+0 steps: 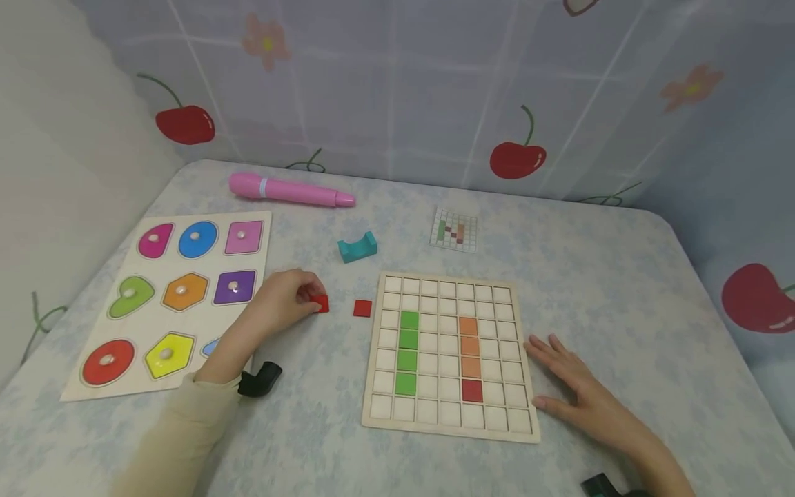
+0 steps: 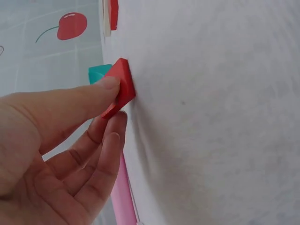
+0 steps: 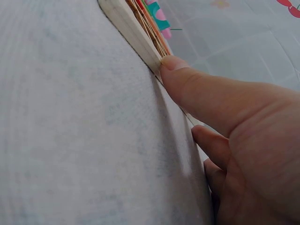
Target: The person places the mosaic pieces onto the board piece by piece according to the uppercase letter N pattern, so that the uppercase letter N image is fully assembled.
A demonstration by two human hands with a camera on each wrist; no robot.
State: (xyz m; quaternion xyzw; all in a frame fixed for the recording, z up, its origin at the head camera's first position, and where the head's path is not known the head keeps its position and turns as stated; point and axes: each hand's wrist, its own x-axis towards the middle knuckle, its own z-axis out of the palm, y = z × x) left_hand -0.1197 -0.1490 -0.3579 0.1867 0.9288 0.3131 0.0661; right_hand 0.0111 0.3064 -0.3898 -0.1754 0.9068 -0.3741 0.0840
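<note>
Between thumb and fingertips, my left hand point(image 1: 282, 300) pinches a small red square tile point(image 2: 123, 84), tilted on its edge close to the table in the left wrist view. A second red tile point(image 1: 363, 308) lies flat between this hand and the wooden grid board point(image 1: 450, 433). On the board, a column of green tiles point(image 1: 407, 339) stands left, and orange tiles point(image 1: 469, 346) with one red tile point(image 1: 472, 391) below them stand right. My right hand point(image 1: 577, 390) rests beside the board with fingers extended, its thumb tip point(image 3: 172, 63) touching the board's side.
A shape puzzle board point(image 1: 139, 386) with knobbed pieces lies at the left, partly under my left forearm. Farther back are a pink pen-like stick point(image 1: 295, 192), a teal curved holder point(image 1: 358, 248) and a small pattern card point(image 1: 454, 230). A cherry-printed curtain point(image 1: 397, 90) closes the back.
</note>
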